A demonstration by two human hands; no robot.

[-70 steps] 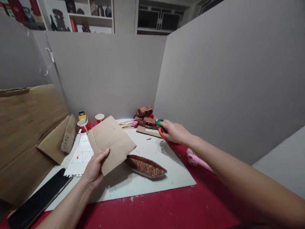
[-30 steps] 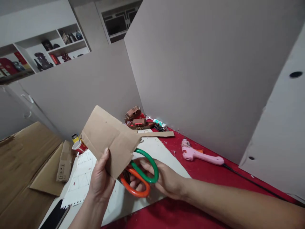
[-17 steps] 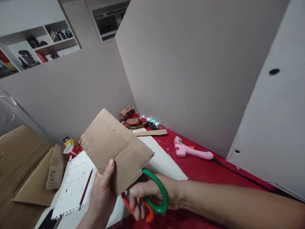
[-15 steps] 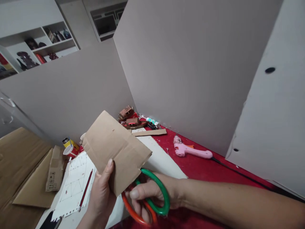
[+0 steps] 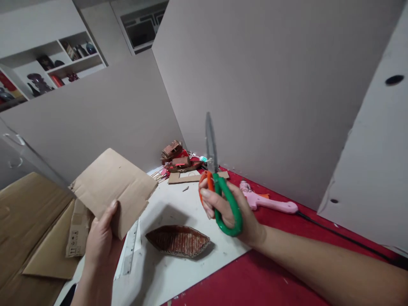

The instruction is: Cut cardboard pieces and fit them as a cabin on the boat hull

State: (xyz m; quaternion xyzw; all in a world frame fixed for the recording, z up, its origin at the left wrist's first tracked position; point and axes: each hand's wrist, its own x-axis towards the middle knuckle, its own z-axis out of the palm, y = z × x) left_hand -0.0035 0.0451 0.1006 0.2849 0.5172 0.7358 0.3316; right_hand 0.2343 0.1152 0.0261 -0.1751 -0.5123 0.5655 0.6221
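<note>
In my left hand (image 5: 103, 238) is a flat piece of brown cardboard (image 5: 111, 187), with my thumb pressed on its face; a small notch shows in its right edge. My right hand (image 5: 226, 204) grips a pair of scissors (image 5: 212, 146) by the green and orange handles. Their blades are together and point up, well apart from the cardboard. Between and below my hands a small brown boat-shaped cardboard piece (image 5: 178, 241), ribbed inside, rests on the white board (image 5: 197, 276).
A pink glue gun (image 5: 270, 203) with a black cord lies on the red tabletop at right. Brown model boats (image 5: 180, 161) and a cardboard strip (image 5: 181, 178) sit at the back. A clear ruler (image 5: 129, 250) and cardboard boxes (image 5: 35, 225) are at left. Grey panels rise behind.
The scissors have come away from the cardboard's edge and moved up and right, blades now visible. The cardboard has shifted left in my left hand, uncovering the boat-shaped piece.
</note>
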